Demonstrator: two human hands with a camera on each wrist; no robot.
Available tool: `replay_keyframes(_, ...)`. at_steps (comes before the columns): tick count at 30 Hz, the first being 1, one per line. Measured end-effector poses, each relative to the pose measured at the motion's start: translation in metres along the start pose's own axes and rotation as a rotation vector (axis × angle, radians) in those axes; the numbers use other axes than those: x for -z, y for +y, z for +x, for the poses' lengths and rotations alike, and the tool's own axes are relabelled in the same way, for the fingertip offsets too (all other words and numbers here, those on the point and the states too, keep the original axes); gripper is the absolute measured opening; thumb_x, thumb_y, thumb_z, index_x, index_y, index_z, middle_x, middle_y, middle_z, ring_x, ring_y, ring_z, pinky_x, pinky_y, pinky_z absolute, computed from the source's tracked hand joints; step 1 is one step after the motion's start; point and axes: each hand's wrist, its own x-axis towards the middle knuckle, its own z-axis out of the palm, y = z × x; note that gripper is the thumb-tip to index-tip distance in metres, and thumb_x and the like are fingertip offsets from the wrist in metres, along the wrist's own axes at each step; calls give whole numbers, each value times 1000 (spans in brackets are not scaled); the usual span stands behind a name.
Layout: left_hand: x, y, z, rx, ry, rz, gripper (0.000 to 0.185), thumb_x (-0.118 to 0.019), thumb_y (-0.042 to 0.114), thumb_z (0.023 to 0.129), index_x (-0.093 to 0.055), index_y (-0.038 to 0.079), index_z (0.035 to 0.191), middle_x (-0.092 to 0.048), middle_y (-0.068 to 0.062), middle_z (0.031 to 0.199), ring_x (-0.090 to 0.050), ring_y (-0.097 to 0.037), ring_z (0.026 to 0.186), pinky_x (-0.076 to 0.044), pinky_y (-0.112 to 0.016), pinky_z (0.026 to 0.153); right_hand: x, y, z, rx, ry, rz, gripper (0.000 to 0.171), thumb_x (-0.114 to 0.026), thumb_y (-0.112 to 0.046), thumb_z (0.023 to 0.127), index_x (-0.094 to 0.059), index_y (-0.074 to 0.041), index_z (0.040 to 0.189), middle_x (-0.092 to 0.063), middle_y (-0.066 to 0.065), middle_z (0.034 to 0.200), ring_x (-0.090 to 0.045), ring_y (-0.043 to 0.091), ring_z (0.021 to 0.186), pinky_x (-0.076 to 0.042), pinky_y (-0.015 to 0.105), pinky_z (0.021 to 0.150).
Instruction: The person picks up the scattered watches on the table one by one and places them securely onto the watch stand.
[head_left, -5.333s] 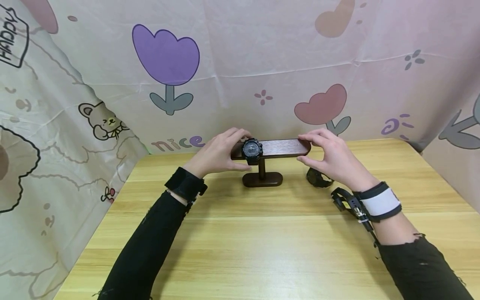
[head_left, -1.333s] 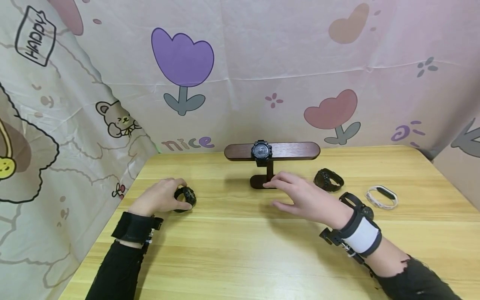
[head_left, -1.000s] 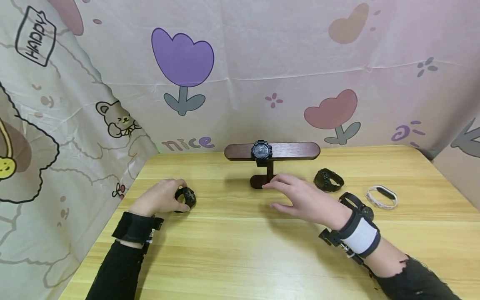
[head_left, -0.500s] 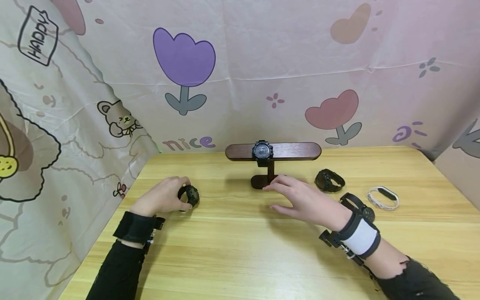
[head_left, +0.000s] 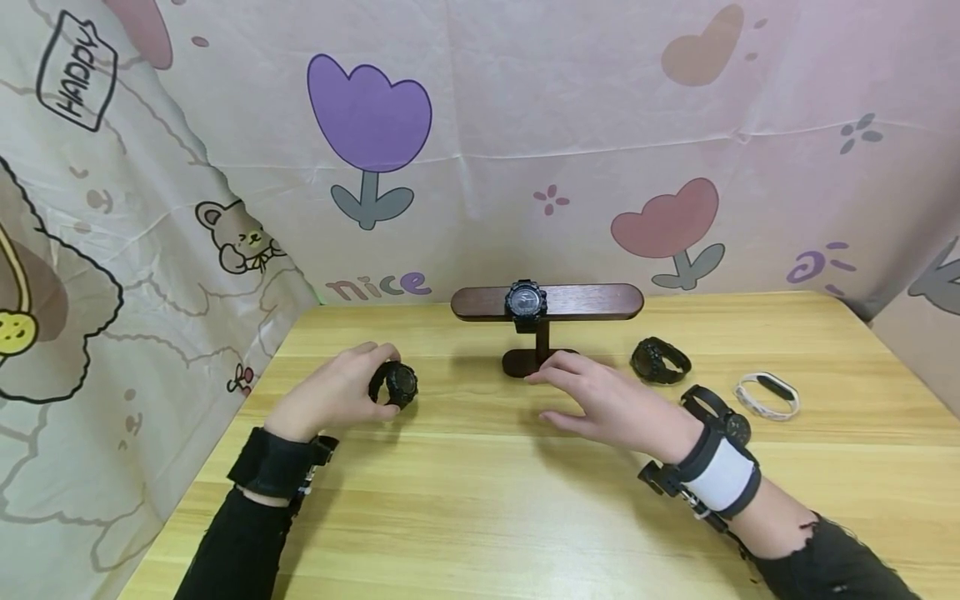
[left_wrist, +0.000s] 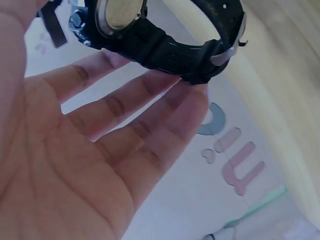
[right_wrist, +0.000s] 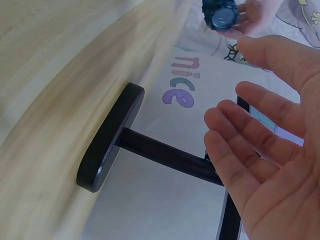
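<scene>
From the head camera, my left hand (head_left: 341, 398) holds a chunky black digital wristwatch (head_left: 393, 384) by its strap, fingers curled round it, just above the pale wooden table (head_left: 480, 508) on its left part. My right hand (head_left: 603, 400) hovers low over the table with fingers relaxed and loosely spread, holding nothing, its fingertips just in front of the oval foot of the dark wooden T-shaped watch stand (head_left: 558, 302). A second black watch (head_left: 525, 301) is wrapped round the stand's crossbar. To the right lie another black watch with a curled strap (head_left: 658, 360), a slimmer dark watch (head_left: 722, 414) partly behind my wrist, and a white fitness band (head_left: 767, 393). A cartoon-printed cloth backdrop (head_left: 525, 133) hangs behind. At the left wrist camera, my fingers (left_wrist: 135, 125) support the black watch's strap (left_wrist: 170, 47) from below, with its steel caseback facing the camera. At the right wrist camera, my open palm (right_wrist: 270, 165) is beside the stand's post and foot (right_wrist: 112, 137), not touching them, and my far hand's watch (right_wrist: 221, 14) shows at the top.
</scene>
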Motion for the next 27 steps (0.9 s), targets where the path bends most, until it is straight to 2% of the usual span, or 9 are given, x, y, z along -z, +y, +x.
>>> replay_keyframes(5,3,14,-1,-79,53,12,65,-94,28,77,-63,9,131,-70,-7,112,-68,-22,96,-62,-43,85,0,-2,0,-9,-5,13,47,-86,-28,92,-72,-11,134,-70,2,122,-71,13,105,-63,31,91)
replay_keyframes(18,7,47,-4,-308,241,46,67,-96,28,72,-64,9,128,-69,-3,112,-68,-16,93,-63,-37,81,-1,-10,2,12,45,75,46,-88,-20,89,-72,-8,131,-72,2,120,-73,14,104,-64,29,89)
replay_keyframes(21,5,52,-3,-357,280,38,70,-97,30,71,-64,11,130,-69,-2,115,-69,-14,95,-64,-36,82,-1,-13,3,17,59,86,44,-88,-19,89,-73,-8,129,-72,1,119,-73,12,103,-63,28,89)
replay_keyframes(27,2,66,-2,-434,316,-13,73,-96,31,72,-63,12,134,-68,-1,119,-70,-12,98,-64,-34,85,-1,-19,4,47,96,91,40,-87,-17,89,-74,-8,125,-73,0,116,-73,12,102,-63,26,88)
